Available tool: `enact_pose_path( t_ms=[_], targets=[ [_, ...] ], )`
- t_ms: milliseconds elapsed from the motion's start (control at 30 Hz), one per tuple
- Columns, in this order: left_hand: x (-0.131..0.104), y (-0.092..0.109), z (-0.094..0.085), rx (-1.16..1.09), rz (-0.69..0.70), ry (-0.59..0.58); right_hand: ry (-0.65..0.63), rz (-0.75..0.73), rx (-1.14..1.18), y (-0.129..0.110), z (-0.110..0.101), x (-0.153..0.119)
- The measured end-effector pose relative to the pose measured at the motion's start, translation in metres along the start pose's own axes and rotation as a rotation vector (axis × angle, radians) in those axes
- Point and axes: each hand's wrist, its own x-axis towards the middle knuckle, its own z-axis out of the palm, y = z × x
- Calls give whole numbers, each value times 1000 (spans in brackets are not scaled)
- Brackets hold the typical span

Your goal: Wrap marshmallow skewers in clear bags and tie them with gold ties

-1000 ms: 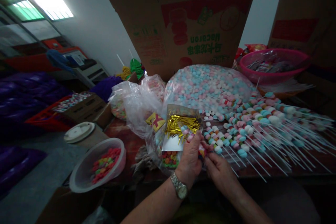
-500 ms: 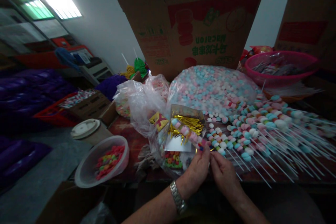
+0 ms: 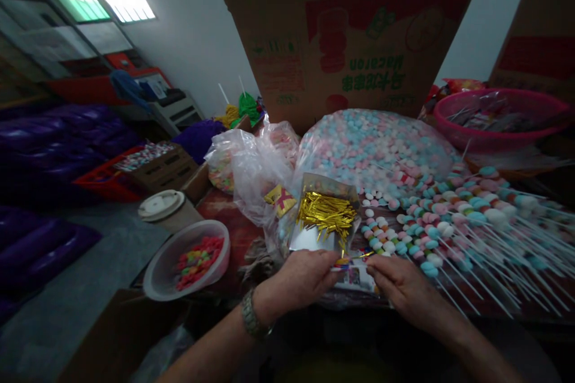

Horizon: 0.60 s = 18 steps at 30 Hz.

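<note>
My left hand [image 3: 300, 281], with a metal watch [image 3: 253, 314] on its wrist, is closed around the colourful wrapper [image 3: 342, 262] of a candy skewer; the candies themselves are hidden. My right hand [image 3: 398, 284] pinches a gold twist tie [image 3: 365, 255], which stretches across the gap towards the left fingertips. Just beyond the left hand, a clear-sided box [image 3: 309, 241] contains many gold twist ties [image 3: 330, 212]. Printed plastic packaging [image 3: 359, 278] shows below the gap between both hands.
Candy skewers on white sticks [image 3: 487, 269] are piled at right, under a pink basin [image 3: 498, 137]. A big bag of pastel candies [image 3: 368, 143] lies behind, before a cardboard box [image 3: 359, 30]. At left stand a bowl of candy rings [image 3: 157, 269] and a lidded bucket [image 3: 164, 206].
The wrapped skewer that pointed up over the gold ties has dropped out of sight. My hands have separated, left hand moving left, right hand right. The view has shifted slightly left.
</note>
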Motion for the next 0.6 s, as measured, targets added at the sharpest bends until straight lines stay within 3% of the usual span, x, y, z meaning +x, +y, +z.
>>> enact_pose_path(
  t_ms=[133, 233, 333, 433, 500, 600],
  targets=[
    [-1, 5, 19, -543, -155, -49, 289, -220, -471, -11, 10, 4],
    [-2, 5, 26, -843, -214, -282, 216, -504, -595, -23, 27, 1],
    [-6, 4, 29, -842, -170, -514, 92, -585, -577, -24, 49, -9],
    [-13, 3, 28, -599, -30, -526, -128, -456, -391, -17, 65, -20],
    [-18, 4, 28, -294, 90, -404, -272, -161, -17, -14, 71, -25],
    [-25, 7, 29, 93, 304, -115, -438, 266, 594, -17, 75, -26]
  ],
)
